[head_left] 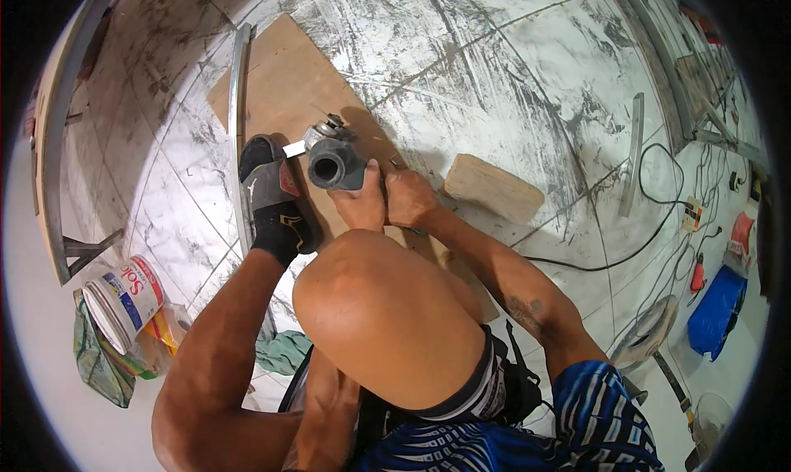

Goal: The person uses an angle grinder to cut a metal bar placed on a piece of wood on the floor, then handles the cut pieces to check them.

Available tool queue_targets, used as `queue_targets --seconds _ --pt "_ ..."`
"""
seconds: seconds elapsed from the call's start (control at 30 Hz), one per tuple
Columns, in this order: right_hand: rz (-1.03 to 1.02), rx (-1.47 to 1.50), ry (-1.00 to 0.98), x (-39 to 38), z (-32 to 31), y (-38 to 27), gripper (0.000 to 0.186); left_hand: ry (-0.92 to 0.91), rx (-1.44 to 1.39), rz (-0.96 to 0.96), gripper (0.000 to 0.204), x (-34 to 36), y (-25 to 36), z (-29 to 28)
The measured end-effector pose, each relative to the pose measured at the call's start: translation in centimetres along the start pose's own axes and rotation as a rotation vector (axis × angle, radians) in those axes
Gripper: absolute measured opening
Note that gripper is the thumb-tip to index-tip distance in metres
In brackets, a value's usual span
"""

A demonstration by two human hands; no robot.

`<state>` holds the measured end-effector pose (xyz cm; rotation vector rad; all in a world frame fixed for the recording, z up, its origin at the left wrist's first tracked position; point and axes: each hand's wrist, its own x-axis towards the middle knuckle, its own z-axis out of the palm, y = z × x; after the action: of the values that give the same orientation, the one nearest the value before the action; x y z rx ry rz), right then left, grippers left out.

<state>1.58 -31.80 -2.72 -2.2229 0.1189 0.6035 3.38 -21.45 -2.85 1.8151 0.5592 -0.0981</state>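
The left hand [361,208] and right hand [410,198] are curled close together, just past the bent knee [375,282], with the right arm [503,278] stretched out.

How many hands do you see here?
2: the left hand grips the grey power tool; the right hand is close against the left hand's right side. Some fingers are hidden.

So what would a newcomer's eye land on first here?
The grey power tool near the middle, gripped by the left hand, with the right hand curled close beside it. Next, the sandalled foot at the edge of the brown board, beside a long metal bar. Then the white bucket at lower left.
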Motion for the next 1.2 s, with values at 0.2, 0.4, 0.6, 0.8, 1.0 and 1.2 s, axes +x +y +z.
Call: queue_targets --seconds 0.2,0.4,0.6,0.8,1.0,1.2 --pt "-0.064 0.053 0.139 0.5 1.3 0.9 0.054 -0.020 -0.059 -0.006 0.054 0.3 -0.4 0.3" --pt "-0.015 0.079 0.064 -0.1 0.2 0.0 0.061 -0.061 -0.135 -0.023 0.049 0.1 -1.1 0.5" --pt "-0.001 0.084 -0.004 0.3 0.3 0.3 0.060 -0.089 -0.203 -0.021 0.045 0.3 -1.6 0.6" --pt "0.024 0.069 -0.005 0.1 0.3 0.0 0.062 -0.070 -0.152 -0.098 0.044 0.2 -1.2 0.1" --pt "-0.021 0.069 0.022 0.3 0.4 0.6 0.069 -0.018 -0.085 -0.020 0.044 0.1 -1.3 0.5" --pt "-0.026 0.074 0.053 0.2 0.3 0.3 0.072 -0.024 -0.118 -0.040 0.046 0.2 -1.5 0.6"
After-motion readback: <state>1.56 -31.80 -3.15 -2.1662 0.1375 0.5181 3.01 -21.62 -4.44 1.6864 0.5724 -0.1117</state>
